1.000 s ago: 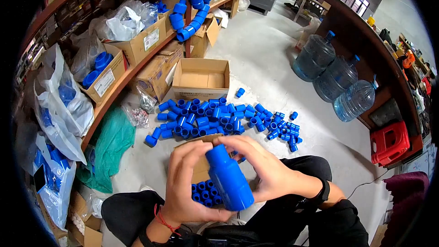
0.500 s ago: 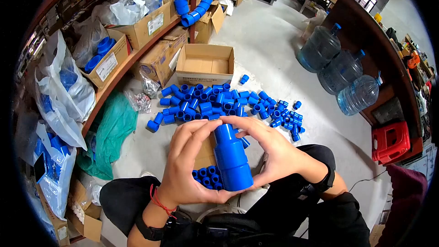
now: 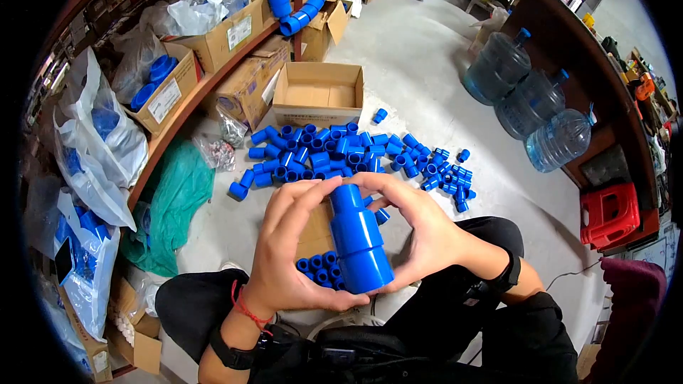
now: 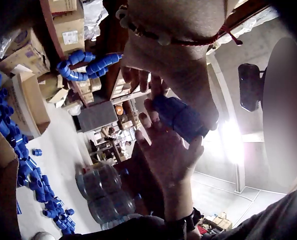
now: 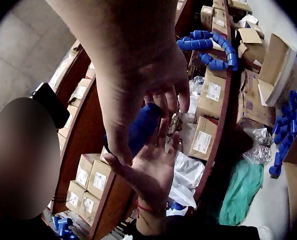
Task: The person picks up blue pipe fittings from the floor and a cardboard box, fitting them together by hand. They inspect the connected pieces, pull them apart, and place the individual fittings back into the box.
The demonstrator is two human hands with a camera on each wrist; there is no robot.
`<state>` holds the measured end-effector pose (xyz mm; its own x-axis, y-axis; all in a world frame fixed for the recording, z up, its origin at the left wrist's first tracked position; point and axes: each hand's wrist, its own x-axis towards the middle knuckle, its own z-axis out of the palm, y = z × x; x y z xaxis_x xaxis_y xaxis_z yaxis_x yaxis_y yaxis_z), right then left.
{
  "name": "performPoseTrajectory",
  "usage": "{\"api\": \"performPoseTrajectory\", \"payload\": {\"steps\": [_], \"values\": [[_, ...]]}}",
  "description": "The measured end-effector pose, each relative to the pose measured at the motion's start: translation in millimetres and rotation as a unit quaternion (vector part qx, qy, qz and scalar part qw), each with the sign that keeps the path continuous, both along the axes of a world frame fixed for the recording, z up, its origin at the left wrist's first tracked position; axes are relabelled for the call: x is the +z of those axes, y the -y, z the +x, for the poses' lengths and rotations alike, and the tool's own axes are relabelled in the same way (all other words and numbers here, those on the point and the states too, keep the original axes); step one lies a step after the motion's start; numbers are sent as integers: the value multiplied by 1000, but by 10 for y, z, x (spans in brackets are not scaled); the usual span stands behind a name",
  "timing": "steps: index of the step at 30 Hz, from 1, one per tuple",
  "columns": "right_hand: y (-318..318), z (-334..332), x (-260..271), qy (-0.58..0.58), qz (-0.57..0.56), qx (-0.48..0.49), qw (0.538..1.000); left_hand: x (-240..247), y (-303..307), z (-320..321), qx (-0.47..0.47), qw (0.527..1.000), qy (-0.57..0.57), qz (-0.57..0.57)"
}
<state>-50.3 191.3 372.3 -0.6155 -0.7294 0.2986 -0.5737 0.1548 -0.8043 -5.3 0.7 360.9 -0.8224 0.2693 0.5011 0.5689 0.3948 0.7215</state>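
Both hands hold a stepped blue pipe fitting (image 3: 361, 245) between them, its narrow end away from my body and its wide end towards me. My left hand (image 3: 284, 259) grips it from the left, fingertips at the narrow end and thumb by the wide end. From the other side my right hand (image 3: 430, 235) grips it likewise, thumb near the wide end. In the left wrist view the blue fitting (image 4: 181, 117) spans the space between both hands. Below them, small blue fittings (image 3: 320, 270) stand packed by a cardboard flap (image 3: 314, 235), partly hidden by the hands.
Loose blue fittings (image 3: 320, 153) lie heaped on the floor ahead, before an open cardboard box (image 3: 319, 115). Shelving with boxes (image 3: 165, 96) and plastic bags (image 3: 92, 142) runs along the left. Water bottles (image 3: 530, 107) and a red stool (image 3: 610, 215) stand on the right.
The hands and fitting appear higher in the head view, and the floor scene has shifted up too. The fitting turned more upright, then tilted slightly again; both hands keep hold of it.
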Motion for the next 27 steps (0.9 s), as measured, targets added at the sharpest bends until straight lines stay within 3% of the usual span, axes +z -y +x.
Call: {"api": "performPoseTrajectory", "payload": {"steps": [1, 5, 9, 12, 13, 19, 27], "values": [[10, 14, -11, 21, -11, 1, 1000, -6, 4, -3, -2, 1000, 4, 8], [67, 92, -81, 291, -19, 17, 956, -102, 11, -29, -4, 993, 81, 91], [103, 90, -226, 371, -83, -5, 925, -274, -9, -42, -9, 975, 182, 124], [136, 98, -215, 438, -111, -17, 892, -351, -34, -50, -34, 933, 290, 211], [137, 97, -278, 438, -133, -6, 889, -378, -60, -54, -60, 914, 302, 266], [111, 86, -258, 488, -127, -18, 863, -312, -79, -44, -66, 875, 349, 331], [56, 87, -262, 480, -65, -11, 875, -336, -45, 4, -74, 855, 378, 348]]}}
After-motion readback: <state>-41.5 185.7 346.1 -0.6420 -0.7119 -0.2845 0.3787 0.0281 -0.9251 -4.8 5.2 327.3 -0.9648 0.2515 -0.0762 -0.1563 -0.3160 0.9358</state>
